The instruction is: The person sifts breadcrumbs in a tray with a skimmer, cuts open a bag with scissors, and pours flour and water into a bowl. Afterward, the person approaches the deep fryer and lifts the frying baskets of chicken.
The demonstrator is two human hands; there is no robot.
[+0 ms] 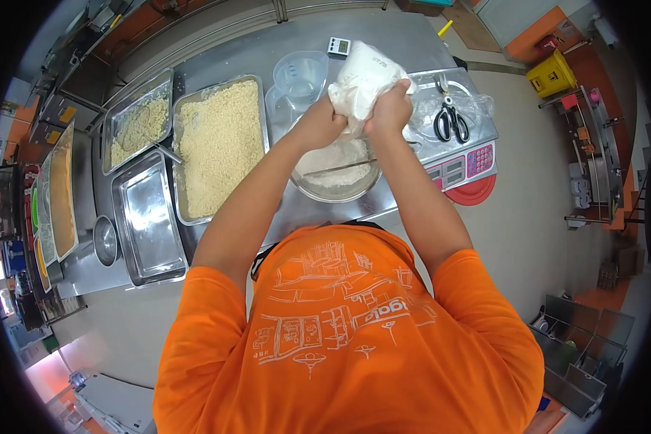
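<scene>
A plastic bag of white powder (369, 76) is held up over a round metal bowl (325, 197). My left hand (320, 124) grips the bag's lower left side, and my right hand (392, 108) grips its lower right. Both sets of fingers are closed on the plastic; the bag's mouth is partly hidden between them. White powder (343, 153) lies in the bowl below. Across the bowl rests a thin metal utensil (340, 167), its kind unclear.
Left of the bowl stand a clear measuring jug (300, 76), a tray of pale crumbs (220, 145), another crumb tray with a whisk (141, 126) and a bare metal tray (148, 217). Black-handled scissors (450, 119) lie on the right, by a pink-and-white scale (459, 168). A small timer (338, 48) sits behind.
</scene>
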